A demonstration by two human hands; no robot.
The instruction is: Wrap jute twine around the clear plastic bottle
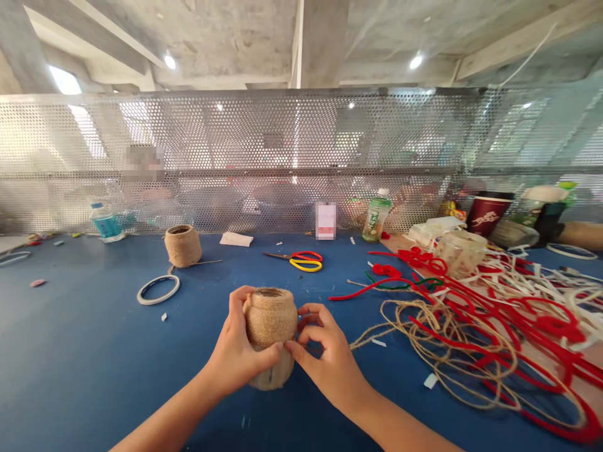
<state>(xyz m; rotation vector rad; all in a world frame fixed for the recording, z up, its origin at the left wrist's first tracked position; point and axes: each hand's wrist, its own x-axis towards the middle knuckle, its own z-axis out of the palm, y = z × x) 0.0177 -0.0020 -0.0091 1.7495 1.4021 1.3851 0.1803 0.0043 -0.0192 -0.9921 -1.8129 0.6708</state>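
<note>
A small jar wrapped in jute twine point(270, 321) stands upright on the blue table point(85, 351) in front of me. My left hand point(238, 351) is wrapped round its left side, thumb across the front. My right hand point(325, 358) pinches at the jar's right side with bent fingers; what it pinches is too small to make out. The jar's lower part looks bare of twine.
A second twine-wrapped jar point(183, 245) and a tape ring point(158, 289) lie at the back left. Scissors with red and yellow handles point(301, 259) lie behind. A tangle of jute twine point(438, 351) and red cords point(527, 326) covers the right side. Bottles point(375, 218) and a perforated metal screen point(292, 157) stand behind.
</note>
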